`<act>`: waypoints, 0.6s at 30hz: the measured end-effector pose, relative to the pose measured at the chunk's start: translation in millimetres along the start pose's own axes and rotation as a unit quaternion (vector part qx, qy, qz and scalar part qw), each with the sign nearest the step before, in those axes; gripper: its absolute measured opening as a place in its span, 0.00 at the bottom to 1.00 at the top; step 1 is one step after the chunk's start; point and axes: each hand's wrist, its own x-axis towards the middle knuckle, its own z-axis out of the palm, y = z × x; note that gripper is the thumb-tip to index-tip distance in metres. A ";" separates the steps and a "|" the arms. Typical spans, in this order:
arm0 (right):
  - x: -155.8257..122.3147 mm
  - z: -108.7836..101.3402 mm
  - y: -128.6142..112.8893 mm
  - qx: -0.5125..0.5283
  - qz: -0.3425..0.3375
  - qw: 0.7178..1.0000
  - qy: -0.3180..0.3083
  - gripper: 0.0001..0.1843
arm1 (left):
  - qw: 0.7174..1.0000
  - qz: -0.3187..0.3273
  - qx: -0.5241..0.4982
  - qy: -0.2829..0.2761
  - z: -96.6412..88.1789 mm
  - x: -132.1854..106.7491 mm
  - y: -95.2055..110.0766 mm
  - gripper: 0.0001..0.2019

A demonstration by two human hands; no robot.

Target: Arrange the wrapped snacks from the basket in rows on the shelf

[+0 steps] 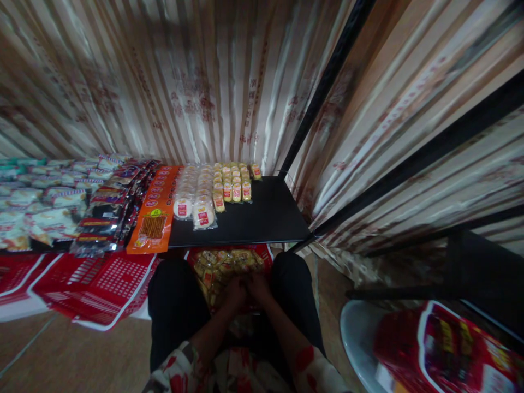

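Note:
My left hand (pixel 234 293) and my right hand (pixel 257 286) are close together, between my knees. They are over a red basket (pixel 268 252) full of small yellow wrapped snacks (pixel 229 262). Dim light and blur hide my fingers, so whether they hold a packet is unclear. Beyond the basket, on a black shelf (pixel 254 224), similar yellow packets (pixel 236 188) stand in rows. A single packet (pixel 256 172) sits apart at their right end. To the left of these rows lie round white crackers in clear wrap (pixel 203 214).
Orange snack bags (pixel 158 204), dark packets (pixel 108 210) and white packets (pixel 53 213) cover the shelf's left part. An empty-looking red basket (pixel 98 284) stands below. Black metal posts (pixel 327 82) and a curtain (pixel 204 82) bound the back. A grey tub (pixel 356 333) with red packages (pixel 458 349) is right.

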 end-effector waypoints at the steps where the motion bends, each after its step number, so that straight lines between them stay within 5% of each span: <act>1: -1.2 -1.1 -0.7 0.011 -0.002 1.000 -0.004 0.16 | 1.000 -0.002 0.007 0.005 0.0 0.4 -0.5 0.14; 18: -16.4 -5.5 -4.1 0.267 -0.036 0.955 0.123 0.17 | 0.982 0.009 -0.147 0.115 -18.9 -11.7 14.3 0.10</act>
